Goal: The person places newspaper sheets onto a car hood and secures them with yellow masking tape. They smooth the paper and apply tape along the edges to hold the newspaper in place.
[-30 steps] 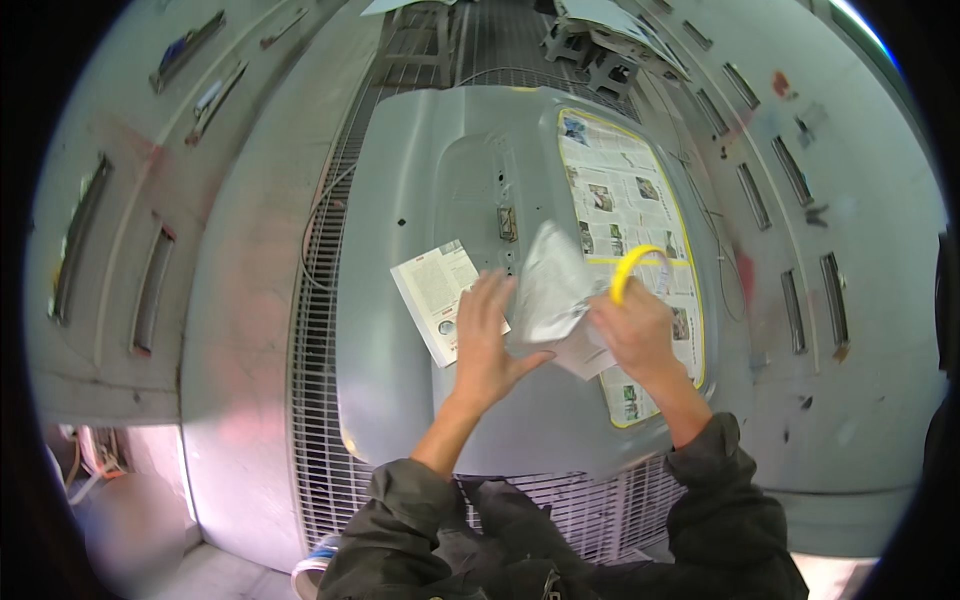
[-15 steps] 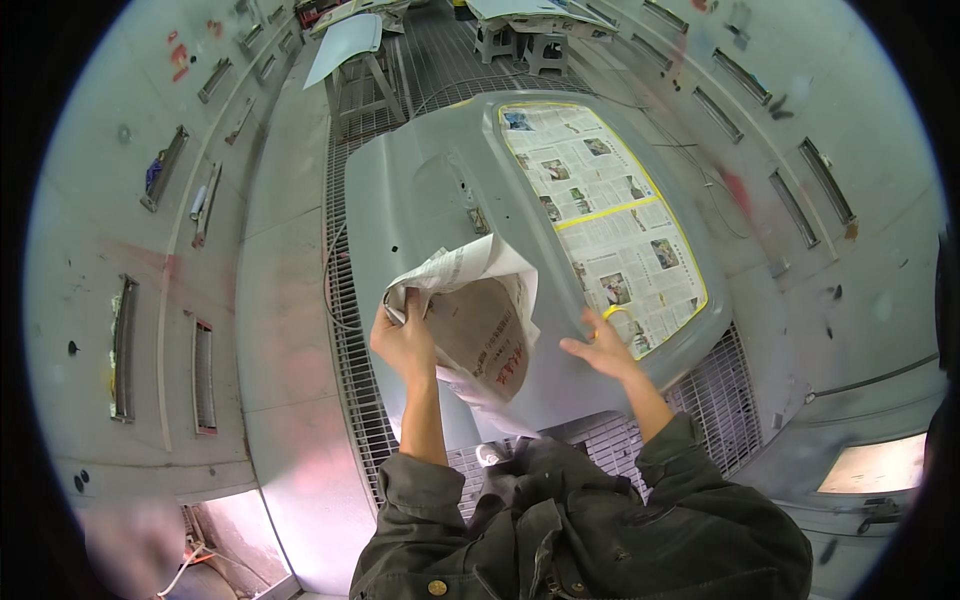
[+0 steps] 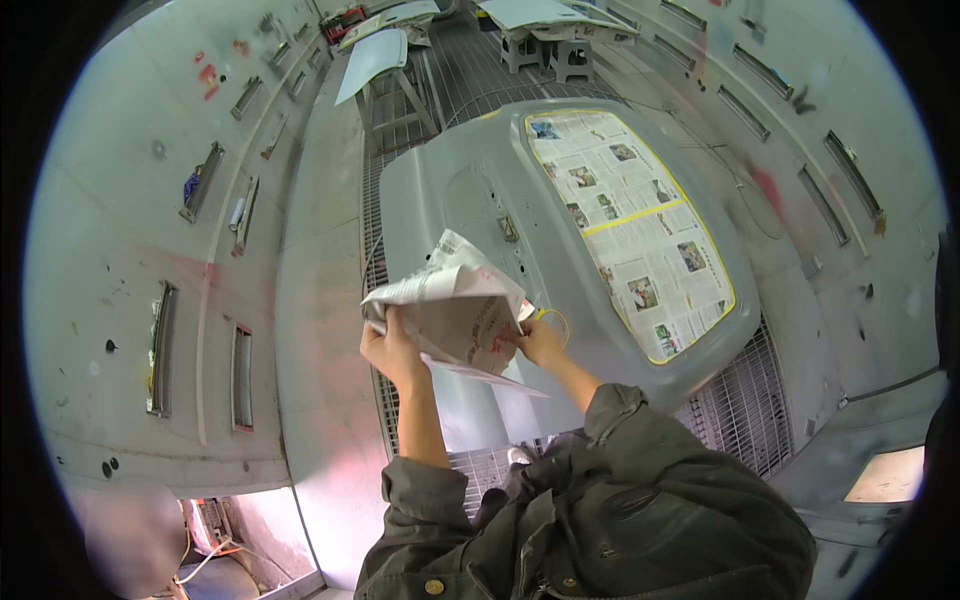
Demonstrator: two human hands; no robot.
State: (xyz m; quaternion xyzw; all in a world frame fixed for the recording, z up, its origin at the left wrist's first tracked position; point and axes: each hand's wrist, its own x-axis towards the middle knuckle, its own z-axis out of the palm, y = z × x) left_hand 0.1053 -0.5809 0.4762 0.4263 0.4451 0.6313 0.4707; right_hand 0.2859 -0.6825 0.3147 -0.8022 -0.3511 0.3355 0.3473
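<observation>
A sheet of printed paper (image 3: 445,290), bent and partly folded, is held up above a grey car tailgate (image 3: 440,215). My left hand (image 3: 397,355) pinches its left edge, thumb on the inner face. My right hand (image 3: 545,347) is closed at the paper's right edge; its fingertips are partly hidden by the sheet. A roll of yellow masking tape (image 3: 566,326) hangs at the right hand. On the tailgate's right part, newspaper (image 3: 625,270) covers the window area, bordered and crossed by yellow tape (image 3: 635,216).
The tailgate lies over a metal floor grating (image 3: 740,395). Beyond it, a pale panel (image 3: 373,65) rests on a stand, and another panel (image 3: 555,15) lies on grey stools (image 3: 572,60). A thin hose (image 3: 735,175) runs along the right floor. Walls with slotted vents flank both sides.
My right hand has moved left from over the newspaper-covered window and closed on the paper's right edge. The sheet has tilted flatter, and the view has shifted slightly.
</observation>
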